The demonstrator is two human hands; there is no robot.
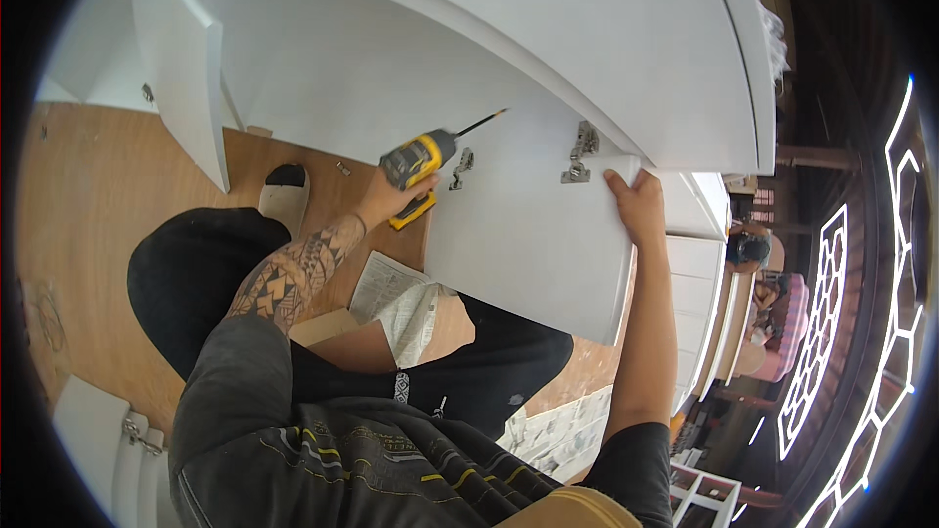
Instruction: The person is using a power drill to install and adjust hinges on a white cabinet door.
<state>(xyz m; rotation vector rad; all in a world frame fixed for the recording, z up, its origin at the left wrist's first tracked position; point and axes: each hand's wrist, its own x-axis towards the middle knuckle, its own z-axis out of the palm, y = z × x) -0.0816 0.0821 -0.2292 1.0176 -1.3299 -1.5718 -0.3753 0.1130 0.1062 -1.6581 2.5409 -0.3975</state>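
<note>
My left hand (384,198) grips a yellow-and-black cordless drill (421,158) by its handle. Its long thin bit (479,124) points up and to the right, toward the white cabinet, the tip apart from my right hand. A white cabinet door (528,240) stands out from the cabinet opening beside my knees. My right hand (639,203) clasps the door's right edge, thumb on the near face and fingers mostly hidden behind. Two metal hinges are by the door's top edge: one hinge (462,169) close to the drill, another hinge (581,153) left of my right hand.
Another cabinet door (186,68) hangs open at the upper left. Newspaper (391,293) lies on the wooden floor (88,225) by my legs. White panels (93,430) with a hinge are stacked at the lower left. Other people, one person (751,247) among them, are far off at the right.
</note>
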